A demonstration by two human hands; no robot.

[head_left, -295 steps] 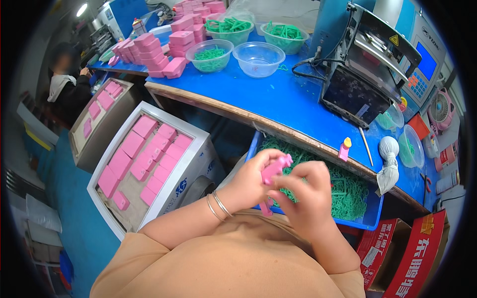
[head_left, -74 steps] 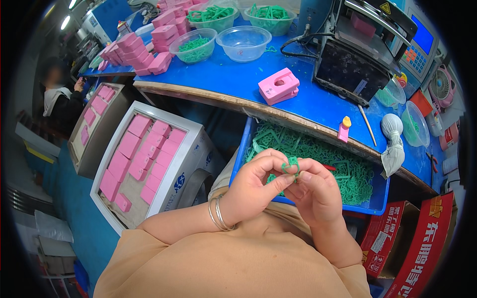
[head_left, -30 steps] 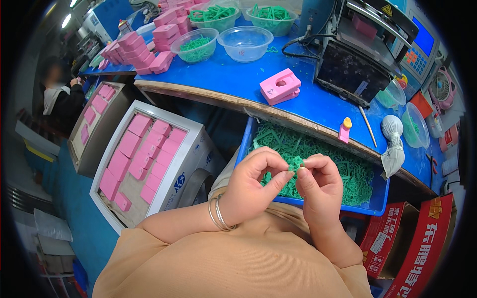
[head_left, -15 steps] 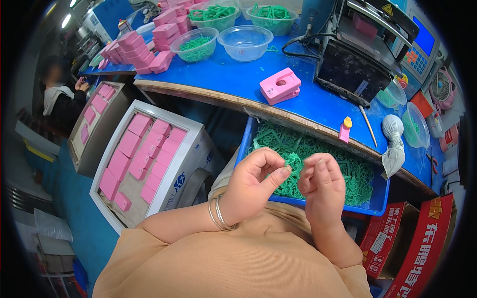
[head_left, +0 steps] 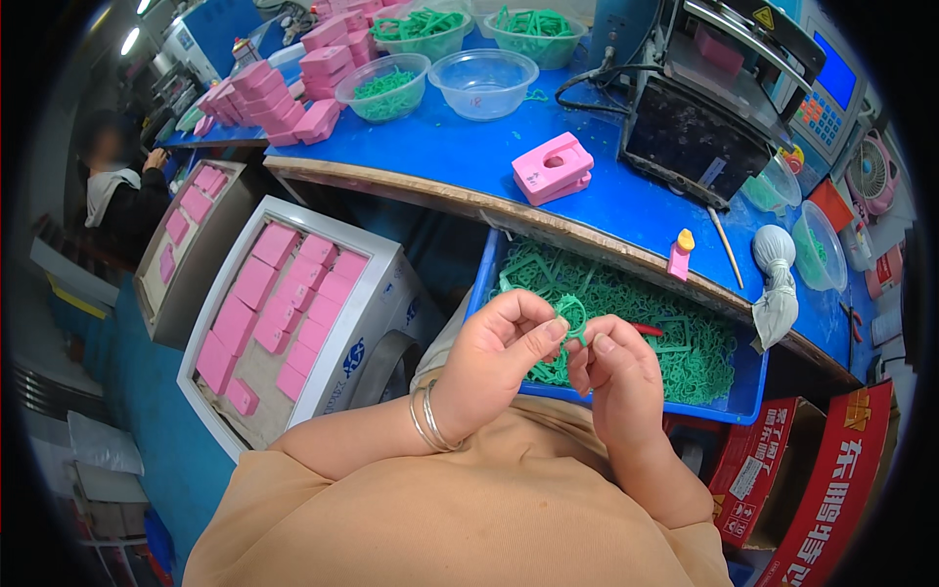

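Over the blue tray [head_left: 748, 396], my left hand [head_left: 504, 352] pinches a green ring-shaped piece [head_left: 570, 311] between thumb and forefinger. My right hand [head_left: 621, 377] has its thumb and forefinger closed at the ring's lower right side, holding it too. The piece is a thin open loop with small details too fine to make out. Just behind my right fingers a slim red thing [head_left: 646, 330] sticks out; whether the hand holds it or it lies in the tray cannot be told. Tangled green scraps [head_left: 694, 367] fill the tray below both hands.
On the blue bench stand a two-part pink mould [head_left: 553, 168], clear bowls [head_left: 483, 86], a black press [head_left: 699, 122], a cloth pouch [head_left: 775, 254] and a wooden stick [head_left: 725, 247]. At left, a sand-filled box [head_left: 220, 396] holds pink blocks. Another person [head_left: 122, 191] sits beyond. Red cartons [head_left: 831, 489] stand lower right.
My right hand has moved left and slightly down to meet the green ring at my left fingertips. The ring and the red thing now show more plainly. The other person's hand has shifted.
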